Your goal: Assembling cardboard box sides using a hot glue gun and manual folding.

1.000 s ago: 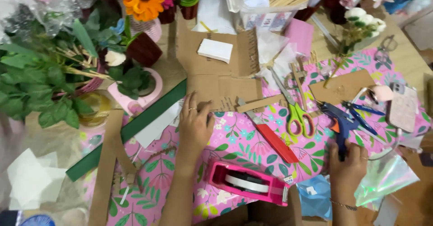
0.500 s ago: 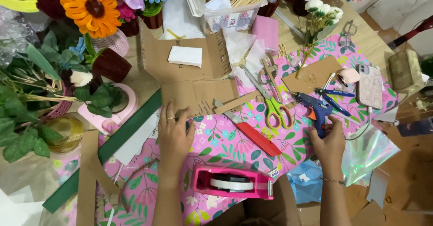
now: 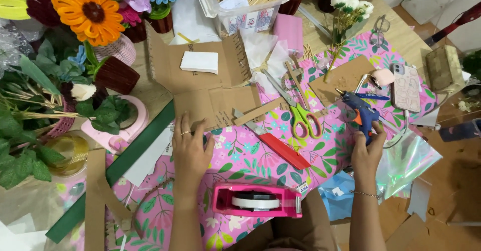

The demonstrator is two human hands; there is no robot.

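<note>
My right hand (image 3: 367,151) wraps its fingers shut round the grip of the blue hot glue gun (image 3: 362,113), nozzle aimed up-left, resting on the pink floral table cover (image 3: 240,163). My left hand (image 3: 189,148) lies flat, fingers spread, holding nothing, pressing the brown cardboard sheet (image 3: 213,103). Best, I reckon: keep the card pinned, lift the gun w/ nozzle clear of my fingers. Clear plastic tub (image 3: 245,13) holds thin wooden sticks; brown ribbed pot (image 3: 116,75) holds paper flowers.

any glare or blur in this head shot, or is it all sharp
Head view: even, soft light, only faint shadows; mostly sharp, both the left hand and the right hand on the blue glue gun crisp; shiny glare on the iridescent film; wide-angle bending toward the edges.
</note>
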